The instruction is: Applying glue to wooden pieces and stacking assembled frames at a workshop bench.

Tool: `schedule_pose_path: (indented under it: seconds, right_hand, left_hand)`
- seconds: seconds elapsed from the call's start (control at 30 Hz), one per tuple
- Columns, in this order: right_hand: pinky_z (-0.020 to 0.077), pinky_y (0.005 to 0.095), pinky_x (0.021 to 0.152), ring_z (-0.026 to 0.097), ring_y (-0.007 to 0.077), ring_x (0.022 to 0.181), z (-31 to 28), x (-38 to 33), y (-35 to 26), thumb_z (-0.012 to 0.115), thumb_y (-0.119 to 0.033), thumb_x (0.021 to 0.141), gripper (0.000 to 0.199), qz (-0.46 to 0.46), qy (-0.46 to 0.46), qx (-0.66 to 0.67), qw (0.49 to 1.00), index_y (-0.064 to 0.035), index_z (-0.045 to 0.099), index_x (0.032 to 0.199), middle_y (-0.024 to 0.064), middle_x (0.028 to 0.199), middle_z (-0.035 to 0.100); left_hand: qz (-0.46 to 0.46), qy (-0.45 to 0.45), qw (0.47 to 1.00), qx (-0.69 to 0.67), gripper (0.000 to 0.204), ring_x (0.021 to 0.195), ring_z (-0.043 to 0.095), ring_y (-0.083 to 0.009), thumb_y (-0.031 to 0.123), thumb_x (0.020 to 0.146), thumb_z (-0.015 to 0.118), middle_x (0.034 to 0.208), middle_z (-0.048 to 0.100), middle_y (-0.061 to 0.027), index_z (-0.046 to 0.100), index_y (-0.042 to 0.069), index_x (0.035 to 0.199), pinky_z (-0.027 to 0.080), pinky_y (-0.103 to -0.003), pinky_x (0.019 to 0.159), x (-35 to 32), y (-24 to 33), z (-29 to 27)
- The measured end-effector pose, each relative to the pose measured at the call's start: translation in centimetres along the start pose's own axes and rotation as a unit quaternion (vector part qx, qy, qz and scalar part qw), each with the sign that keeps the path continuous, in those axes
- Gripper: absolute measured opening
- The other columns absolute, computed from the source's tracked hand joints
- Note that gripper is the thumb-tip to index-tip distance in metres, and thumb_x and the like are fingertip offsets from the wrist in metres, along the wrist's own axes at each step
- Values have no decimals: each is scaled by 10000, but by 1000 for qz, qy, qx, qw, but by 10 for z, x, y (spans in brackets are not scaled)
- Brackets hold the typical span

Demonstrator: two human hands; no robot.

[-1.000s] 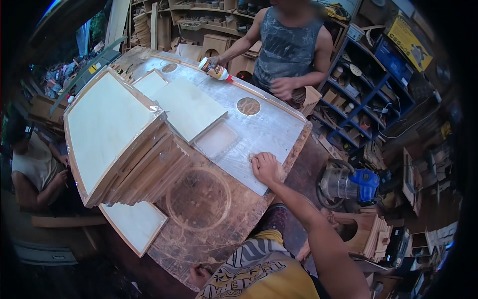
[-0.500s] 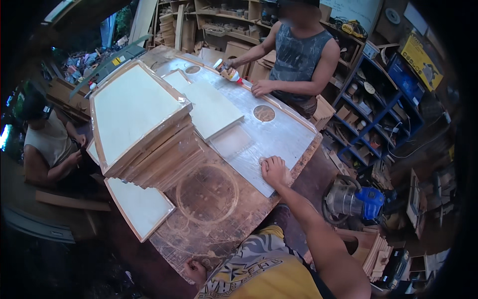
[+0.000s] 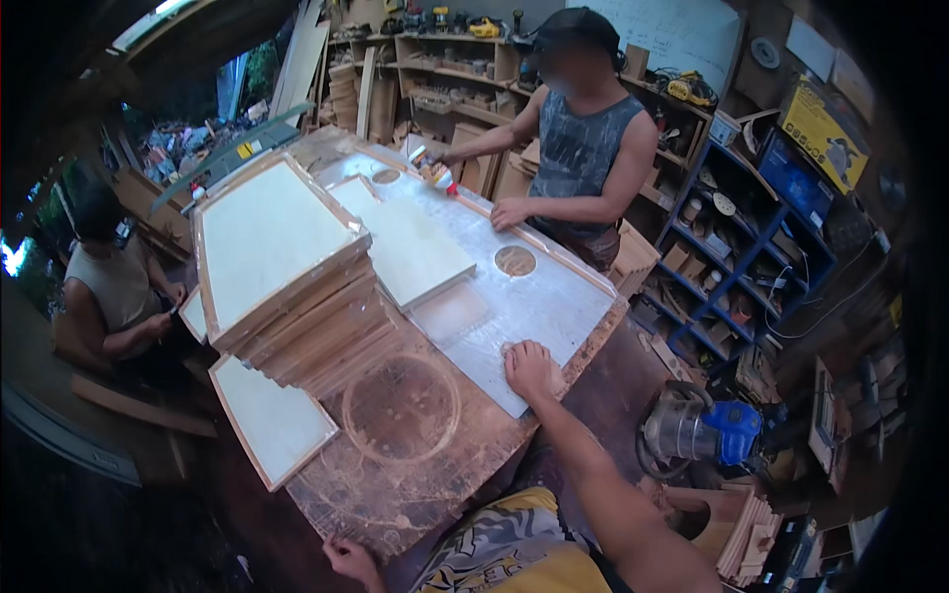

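A: Where the workbench [image 3: 415,494] runs out at its left edge, what is stored there?

B: No bins on the bench itself. A framed white panel [image 3: 272,420] hangs over the left edge, and beside it a tall stack of framed panels [image 3: 287,277] takes up the left half. The containers are off to the right: blue shelving [image 3: 751,237] whose compartments hold small items too blurred to name.

A: And the open room?

B: A circular ring mark [image 3: 400,410] sits on bare wood in front of the stack. To its right a pale grey sheet [image 3: 539,306] with a round hole [image 3: 515,261] covers the top, reaching the right edge. A flat white board [image 3: 410,252] lies on it.

A: The person's hands?

B: The left hand [image 3: 346,558] curls over the near edge of the bench at the bottom, fingers bent onto the rim, holding nothing loose. The right hand [image 3: 529,371] lies flat, fingers spread, pressing the sheet's near corner.

A: Anyone else?

B: Across the bench a co-worker tips a glue bottle [image 3: 438,175] onto the far end, the other hand resting on the sheet. Another person sits at far left.
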State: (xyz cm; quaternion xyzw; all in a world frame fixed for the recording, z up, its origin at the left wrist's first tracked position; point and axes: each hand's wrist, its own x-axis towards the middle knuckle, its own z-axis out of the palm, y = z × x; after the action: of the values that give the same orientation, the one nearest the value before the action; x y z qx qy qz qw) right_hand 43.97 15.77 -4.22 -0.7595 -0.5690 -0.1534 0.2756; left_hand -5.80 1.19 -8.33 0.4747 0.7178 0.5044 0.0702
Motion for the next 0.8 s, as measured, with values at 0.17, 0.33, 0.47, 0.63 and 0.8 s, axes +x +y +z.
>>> schedule_pose_path:
  seconds: [0.17, 0.33, 0.47, 0.63, 0.8]
  right_hand:
    - [331, 491, 994, 487, 344, 1112, -11, -14, -10, 559, -252, 868, 270, 24, -9, 41, 999, -38, 593, 1030, 185, 1141, 542]
    - [242, 517, 1095, 347, 416, 1285, -35, -77, -14, 565, -300, 876, 482, 269, 50, -23, 961, -23, 489, 1263, 268, 1368, 377]
    - [209, 508, 1127, 266, 441, 1364, -20, -114, -30, 562, -349, 887, 754, 470, -14, 130, 873, -49, 214, 1485, 309, 1450, 275]
    - [294, 448, 1101, 369, 448, 1316, 8, -114, -43, 489, -375, 952, 708, 613, 40, 276, 739, 15, 205, 1471, 320, 1409, 383]
    - [354, 445, 1049, 455, 415, 1252, 23, -125, -39, 431, -375, 989, 589, 639, 77, 267, 717, 52, 347, 1386, 294, 1352, 459]
  left_hand:
    - [29, 119, 986, 114, 219, 864, 618, -342, 166, 914, 555, 924, 653, -200, 670, -5, 988, 487, -439, 825, 17, 10, -45]
    - [0, 122, 957, 264, 255, 899, 602, -354, 252, 888, 538, 964, 641, -184, 652, 27, 926, 463, -464, 820, 17, -47, -63]
    - [-237, -36, 927, 289, 524, 1039, 560, -393, 441, 910, 428, 1077, 606, -254, 606, -44, 1000, 417, -481, 893, 11, -93, -68]
    - [-433, -245, 854, 150, 819, 1203, 498, -431, 583, 952, 286, 1213, 555, -328, 570, -155, 1165, 365, -474, 1033, 14, -107, -38]
    - [-416, -208, 866, 183, 780, 1155, 509, -420, 559, 950, 317, 1168, 560, -321, 575, -151, 1144, 376, -470, 996, 26, -104, -12]
